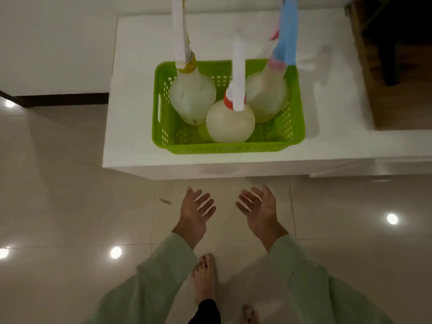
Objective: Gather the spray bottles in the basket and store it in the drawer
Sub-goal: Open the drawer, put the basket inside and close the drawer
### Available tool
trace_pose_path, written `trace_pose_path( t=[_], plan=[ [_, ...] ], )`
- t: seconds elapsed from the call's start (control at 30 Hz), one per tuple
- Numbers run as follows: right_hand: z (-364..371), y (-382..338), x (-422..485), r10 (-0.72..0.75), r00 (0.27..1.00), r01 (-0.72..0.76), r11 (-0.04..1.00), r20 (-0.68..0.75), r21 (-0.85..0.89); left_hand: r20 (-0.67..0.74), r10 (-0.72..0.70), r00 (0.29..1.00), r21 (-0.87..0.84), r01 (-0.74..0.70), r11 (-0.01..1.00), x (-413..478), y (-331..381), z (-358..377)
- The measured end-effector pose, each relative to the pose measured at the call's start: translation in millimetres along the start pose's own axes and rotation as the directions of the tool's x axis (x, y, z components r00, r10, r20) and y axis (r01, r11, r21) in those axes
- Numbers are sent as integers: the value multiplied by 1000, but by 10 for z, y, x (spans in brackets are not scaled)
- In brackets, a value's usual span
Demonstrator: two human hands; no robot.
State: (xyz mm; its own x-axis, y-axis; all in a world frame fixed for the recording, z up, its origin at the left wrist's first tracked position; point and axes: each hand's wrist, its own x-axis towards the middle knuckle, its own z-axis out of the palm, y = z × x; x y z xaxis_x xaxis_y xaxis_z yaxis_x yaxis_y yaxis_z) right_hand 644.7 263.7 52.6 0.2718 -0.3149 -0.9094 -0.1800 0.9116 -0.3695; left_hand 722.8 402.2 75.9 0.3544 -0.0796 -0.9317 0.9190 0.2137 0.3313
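Note:
A green perforated basket (230,147) stands on a white cabinet top (138,90), close to its front edge. Three translucent spray bottles stand upright inside it: one with a yellow collar (192,97) at the left, one with a red collar (230,122) at the front middle, one with a blue and pink head (266,97) at the right. My left hand (196,209) and my right hand (259,206) hang over the floor below the cabinet's front edge, palms turned inward, fingers spread, holding nothing. No open drawer is visible.
Glossy beige floor tiles (70,195) lie in front of the cabinet, with my bare feet (205,277) below the hands. A white wall rises at the left. A dark wooden surface (397,78) borders the cabinet at the right.

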Motion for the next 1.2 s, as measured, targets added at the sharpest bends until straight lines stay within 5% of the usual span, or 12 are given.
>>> trace_pose_path(
  t=[0.3, 0.57, 0.67, 0.77, 0.8, 0.87, 0.93, 0.97, 1.03, 1.13, 1.2],
  plan=[
    [187, 187, 1500, 43, 983, -109, 923, 181, 370, 114, 19, 993, -501, 41, 864, 1577, -23, 141],
    [9, 347, 1442, -8, 972, -101, 886, 234, 452, 178, 33, 983, -561, 74, 824, 1571, -148, -83],
    [-154, 423, 1046, 13, 984, -70, 945, 178, 319, 146, -17, 989, -376, 72, 924, 1176, -265, -216],
    [-321, 551, 374, -150, 988, 155, 971, 37, -184, 67, 88, 994, 176, -98, 980, 515, -480, -350],
    [-380, 584, 115, -340, 939, 333, 859, 54, -388, 89, 250, 964, 382, -265, 885, 268, -550, -412],
    [-521, 594, -363, -717, 632, 694, 355, 295, -626, 320, 622, 715, 650, -643, 405, -216, -644, -568],
    [-601, 478, -697, -781, 241, 775, -204, 577, -599, 577, 733, 360, 655, -740, -153, -556, -585, -643],
    [-597, 364, -804, -735, 151, 724, -373, 661, -580, 642, 723, 256, 632, -712, -308, -660, -514, -633],
    [-537, 111, -926, -622, 223, 544, -560, 751, -625, 674, 689, 265, 669, -615, -417, -780, -348, -554],
    [-466, -88, -938, -448, 460, 332, -714, 766, -617, 685, 590, 428, 728, -424, -538, -799, -212, -443],
    [-472, -126, -920, -421, 477, 319, -735, 772, -598, 692, 561, 453, 719, -367, -590, -787, -193, -447]
  ],
)
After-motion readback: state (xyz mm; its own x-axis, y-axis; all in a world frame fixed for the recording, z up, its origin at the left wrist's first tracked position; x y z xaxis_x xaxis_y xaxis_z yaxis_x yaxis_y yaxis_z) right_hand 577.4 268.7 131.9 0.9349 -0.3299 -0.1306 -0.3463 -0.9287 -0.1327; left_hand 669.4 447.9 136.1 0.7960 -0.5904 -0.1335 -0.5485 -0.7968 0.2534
